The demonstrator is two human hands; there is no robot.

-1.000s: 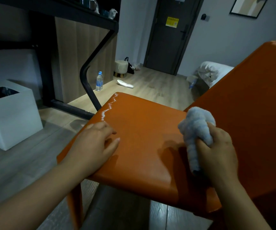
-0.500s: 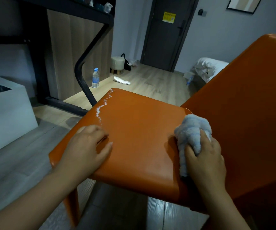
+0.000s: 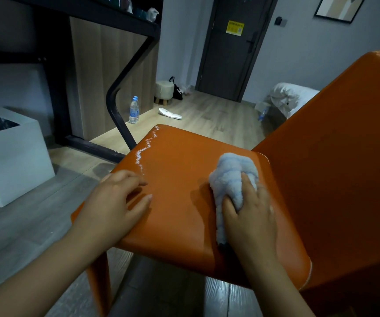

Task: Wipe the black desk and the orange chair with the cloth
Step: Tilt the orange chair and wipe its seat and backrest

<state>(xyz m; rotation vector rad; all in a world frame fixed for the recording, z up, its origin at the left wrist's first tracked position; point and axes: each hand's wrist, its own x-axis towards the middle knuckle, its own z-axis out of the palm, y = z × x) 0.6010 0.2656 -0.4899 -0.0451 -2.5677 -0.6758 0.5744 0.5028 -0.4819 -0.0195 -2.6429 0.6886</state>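
Note:
The orange chair (image 3: 179, 161) fills the middle of the view, its seat facing me and its backrest rising at the right. My right hand (image 3: 250, 216) presses a fluffy pale blue cloth (image 3: 232, 177) onto the seat near the backrest. My left hand (image 3: 113, 202) rests flat on the seat's left front corner, fingers spread, holding nothing. A whitish glossy streak runs along the seat's left edge. The black desk (image 3: 88, 10) stands at the upper left, seen from below, with its curved black leg beside the chair.
A white square bin (image 3: 13, 156) with a black liner stands on the floor at the left. A water bottle (image 3: 134, 110), a small stool (image 3: 164, 91), a slipper (image 3: 169, 113) and white bedding (image 3: 291, 97) lie farther back near the dark door.
My right hand has slid the cloth leftward over the seat, away from the backrest. My left hand has stayed on the seat's front left corner.

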